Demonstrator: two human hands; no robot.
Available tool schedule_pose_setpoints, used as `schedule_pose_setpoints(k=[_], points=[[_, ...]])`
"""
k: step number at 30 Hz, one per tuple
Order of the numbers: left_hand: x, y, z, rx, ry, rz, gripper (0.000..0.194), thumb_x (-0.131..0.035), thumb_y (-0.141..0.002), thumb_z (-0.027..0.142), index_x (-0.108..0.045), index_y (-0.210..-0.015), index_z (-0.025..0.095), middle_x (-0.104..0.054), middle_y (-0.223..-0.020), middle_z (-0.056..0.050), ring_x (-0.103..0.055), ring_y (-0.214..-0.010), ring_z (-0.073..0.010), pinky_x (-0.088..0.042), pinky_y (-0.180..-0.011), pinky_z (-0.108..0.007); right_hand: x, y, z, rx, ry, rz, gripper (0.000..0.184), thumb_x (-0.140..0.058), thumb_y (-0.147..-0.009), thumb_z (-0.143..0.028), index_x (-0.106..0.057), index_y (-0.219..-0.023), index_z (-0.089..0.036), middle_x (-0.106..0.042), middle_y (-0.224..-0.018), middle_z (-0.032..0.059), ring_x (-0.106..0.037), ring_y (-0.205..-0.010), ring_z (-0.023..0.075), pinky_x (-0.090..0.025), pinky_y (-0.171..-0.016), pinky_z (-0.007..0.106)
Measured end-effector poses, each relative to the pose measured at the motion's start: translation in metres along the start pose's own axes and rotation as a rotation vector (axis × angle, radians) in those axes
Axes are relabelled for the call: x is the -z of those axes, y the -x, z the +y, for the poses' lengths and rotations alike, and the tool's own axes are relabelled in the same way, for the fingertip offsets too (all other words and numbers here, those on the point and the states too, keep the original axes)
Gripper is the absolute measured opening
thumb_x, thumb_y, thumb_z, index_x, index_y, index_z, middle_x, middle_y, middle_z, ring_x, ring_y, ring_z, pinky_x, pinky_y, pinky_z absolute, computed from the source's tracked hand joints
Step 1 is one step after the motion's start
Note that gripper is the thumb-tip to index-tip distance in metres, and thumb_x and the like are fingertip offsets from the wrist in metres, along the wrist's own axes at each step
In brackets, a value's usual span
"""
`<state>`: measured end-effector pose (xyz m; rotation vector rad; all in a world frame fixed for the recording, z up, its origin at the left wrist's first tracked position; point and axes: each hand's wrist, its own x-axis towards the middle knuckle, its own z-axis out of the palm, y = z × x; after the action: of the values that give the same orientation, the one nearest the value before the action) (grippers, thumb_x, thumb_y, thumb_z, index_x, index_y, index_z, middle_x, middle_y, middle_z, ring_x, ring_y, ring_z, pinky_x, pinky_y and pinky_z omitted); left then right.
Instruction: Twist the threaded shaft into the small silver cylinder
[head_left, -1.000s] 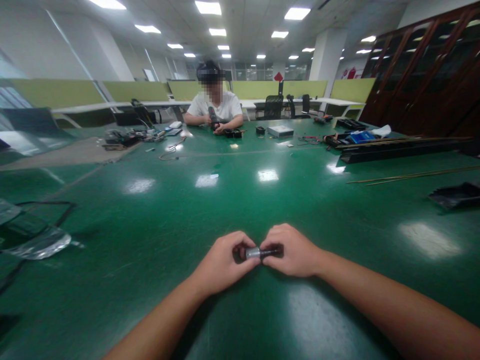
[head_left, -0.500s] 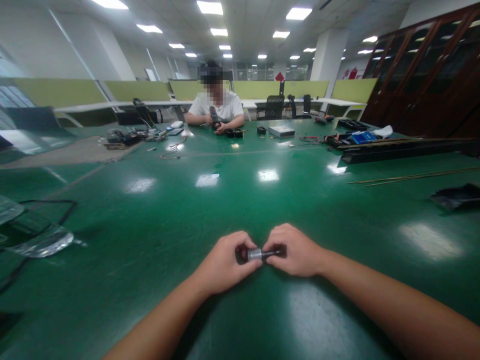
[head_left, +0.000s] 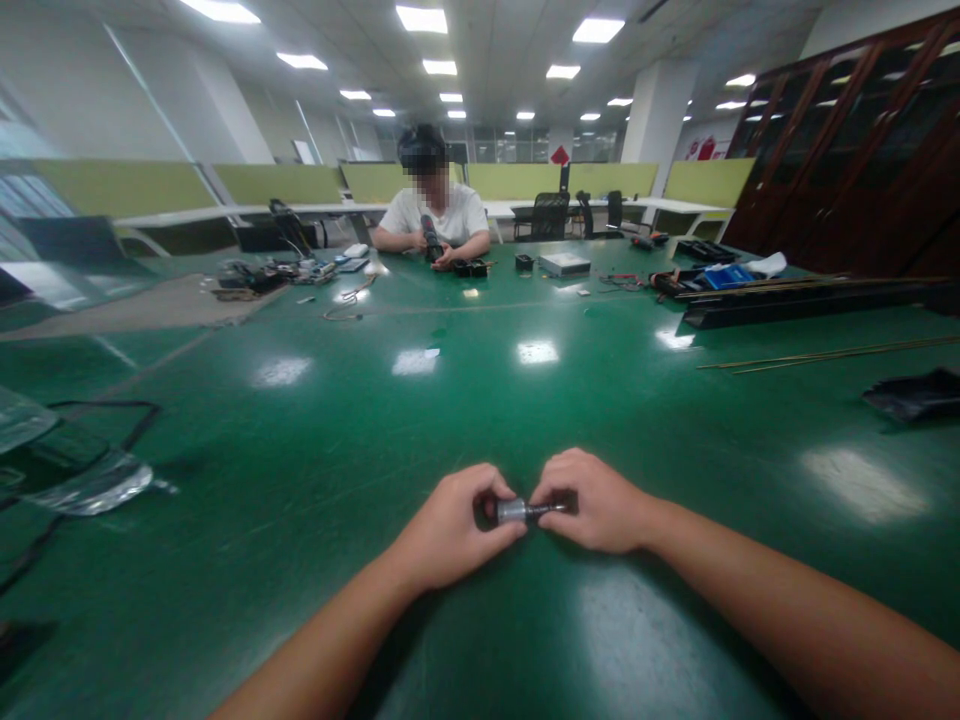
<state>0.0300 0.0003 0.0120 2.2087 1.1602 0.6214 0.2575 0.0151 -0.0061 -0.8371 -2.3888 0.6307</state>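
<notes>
Low in the head view, a small silver cylinder (head_left: 512, 511) with a dark, thin shaft (head_left: 538, 509) lies level between my hands, just over the green table (head_left: 420, 420). My left hand (head_left: 457, 520) pinches the silver part between thumb and fingers. At the other end, my right hand (head_left: 592, 502) has its thumb and fingertips closed around the dark shaft, whose tip shows inside the curl of the fingers. The exact kind of this part is too small to make out.
Across the table a person in a white shirt (head_left: 435, 215) holds a dark tool. A clear plastic container (head_left: 75, 470) stands at left. Thin rods (head_left: 825, 352), a black tray (head_left: 911, 393) and a long black channel (head_left: 795, 300) lie at right. A silver box (head_left: 564, 264) sits farther back.
Both hands keep their grip on the silver cylinder and its shaft. The right fingers have shifted slightly, so a little more of the shaft's tip shows. The view has drifted a little.
</notes>
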Motion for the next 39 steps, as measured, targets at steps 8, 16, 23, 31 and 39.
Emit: schedule_pose_setpoints(k=[8,16,23,31,39], points=[[0.0012,0.0007,0.0012,0.006,0.008,-0.006,0.015,-0.071,-0.077,0.023,-0.060,-0.084,0.017,-0.062,-0.080,-0.001,-0.058,-0.072,-0.0162,-0.043,-0.066,-0.026,0.0020,-0.0006,-0.0016,-0.009,-0.011,-0.008,0.011,-0.070,-0.076,-0.016,-0.072,-0.086,-0.019,-0.070,-0.078,0.0012,-0.062,-0.078,0.0174,-0.041,-0.081,0.033],[0.0018,0.0013,0.0013,0.008,0.014,-0.008,0.015,-0.072,-0.076,0.023,-0.060,-0.083,0.017,-0.061,-0.079,-0.001,-0.058,-0.071,-0.0158,-0.043,-0.065,-0.025,0.0033,0.0003,-0.0006,-0.014,-0.018,-0.010,0.012,-0.071,-0.075,-0.015,-0.072,-0.086,-0.018,-0.070,-0.079,0.0013,-0.062,-0.079,0.0175,-0.041,-0.082,0.033],[0.0009,0.0011,0.0001,0.009,0.017,-0.009,0.015,-0.072,-0.076,0.023,-0.060,-0.084,0.016,-0.061,-0.080,-0.001,-0.058,-0.072,-0.0155,-0.042,-0.066,-0.025,0.0040,0.0007,-0.0006,-0.016,-0.015,-0.014,0.012,-0.071,-0.074,-0.015,-0.071,-0.086,-0.018,-0.070,-0.078,0.0013,-0.062,-0.077,0.0171,-0.042,-0.080,0.032],[0.0011,0.0020,-0.0013,0.006,0.020,-0.006,0.016,-0.072,-0.076,0.023,-0.060,-0.084,0.016,-0.061,-0.079,-0.001,-0.057,-0.071,-0.0152,-0.042,-0.065,-0.024,0.0057,0.0014,-0.0002,-0.024,0.001,-0.002,0.011,-0.071,-0.073,-0.015,-0.071,-0.084,-0.018,-0.070,-0.078,0.0012,-0.062,-0.079,0.0179,-0.040,-0.083,0.034],[0.0017,0.0007,-0.0028,0.022,0.017,0.010,0.016,-0.072,-0.077,0.024,-0.061,-0.084,0.016,-0.061,-0.078,0.000,-0.057,-0.070,-0.0149,-0.042,-0.064,-0.024,0.0101,0.0023,0.0038,-0.031,0.022,0.009,0.012,-0.071,-0.073,-0.014,-0.071,-0.084,-0.019,-0.070,-0.079,0.0005,-0.063,-0.080,0.0177,-0.040,-0.083,0.034]])
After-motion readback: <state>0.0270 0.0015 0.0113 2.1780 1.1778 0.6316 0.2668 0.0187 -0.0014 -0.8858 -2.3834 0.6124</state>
